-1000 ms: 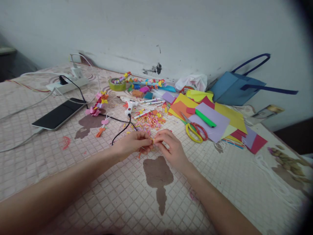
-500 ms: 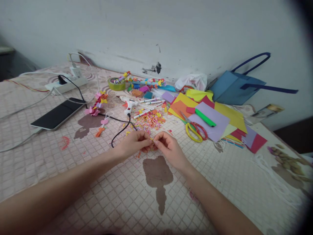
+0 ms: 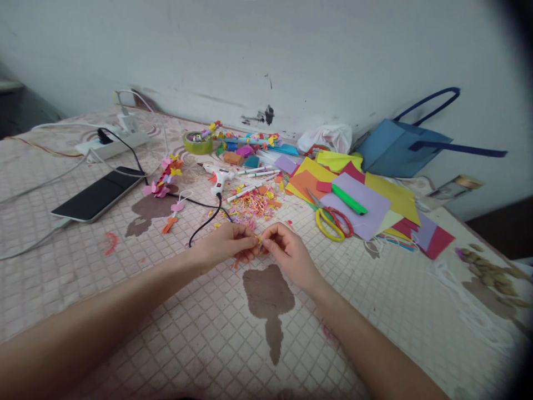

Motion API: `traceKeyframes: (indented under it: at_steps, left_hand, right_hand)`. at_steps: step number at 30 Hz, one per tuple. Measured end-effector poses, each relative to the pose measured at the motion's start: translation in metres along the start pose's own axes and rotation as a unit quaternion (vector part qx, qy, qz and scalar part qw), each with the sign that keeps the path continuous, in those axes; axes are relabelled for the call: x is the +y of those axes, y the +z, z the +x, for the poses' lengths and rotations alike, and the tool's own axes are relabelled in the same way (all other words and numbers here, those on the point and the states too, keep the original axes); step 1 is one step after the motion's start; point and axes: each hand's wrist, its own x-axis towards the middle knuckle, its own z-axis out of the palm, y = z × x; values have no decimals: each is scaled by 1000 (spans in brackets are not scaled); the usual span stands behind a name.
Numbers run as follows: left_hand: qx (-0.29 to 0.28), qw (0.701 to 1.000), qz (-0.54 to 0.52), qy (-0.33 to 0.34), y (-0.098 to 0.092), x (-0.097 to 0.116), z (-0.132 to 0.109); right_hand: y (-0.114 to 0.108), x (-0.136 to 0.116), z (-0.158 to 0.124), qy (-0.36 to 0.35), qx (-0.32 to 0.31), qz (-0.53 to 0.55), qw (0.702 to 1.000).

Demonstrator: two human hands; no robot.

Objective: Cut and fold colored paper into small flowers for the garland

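Now a tiny yellow piece (image 3: 259, 241) sits over the counter (image 3: 208, 339), pinched in the left hand (image 3: 231, 243), with the closed fingers of the right hand (image 3: 289, 254) just to its right, its long axis and any right-hand grip too small to tell.

- We get dim, greyish, diffuse light; soft shadows.
- We see black vignetting right, wide-angle stretch toward edges.
- White cord (image 3: 453, 294) smeary.
- Yellow piece (image 3: 259, 240) too blurry for us to read.
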Motion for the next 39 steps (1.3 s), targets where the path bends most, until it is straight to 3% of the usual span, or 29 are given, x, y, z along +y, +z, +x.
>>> traceKeyframes:
  at_steps: [7, 13, 21, 30, 35, 39]
  left_hand:
    - [7, 1000, -1, -11, 2, 2, 0]
    - [16, 999, 34, 17, 2, 0, 1]
    - [127, 955, 231, 134, 10, -13, 1]
    - [59, 997, 37, 11, 10, -5, 2]
    - [48, 999, 20, -8, 9, -3, 1]
    - [52, 997, 62, 15, 8, -7, 2]
  right_hand:
    - [0, -2, -1, -8, 7, -21, 1000]
    - [2, -1, -1, -7, 23, -21, 999]
    - [12, 8, -3, 56, 58, 55, 995]
    - [10, 9, -2, 41, 59, 40, 997]
    - [7, 6, -2, 44, 49, 41, 997]
    - [8, 6, -2, 39, 54, 26, 997]
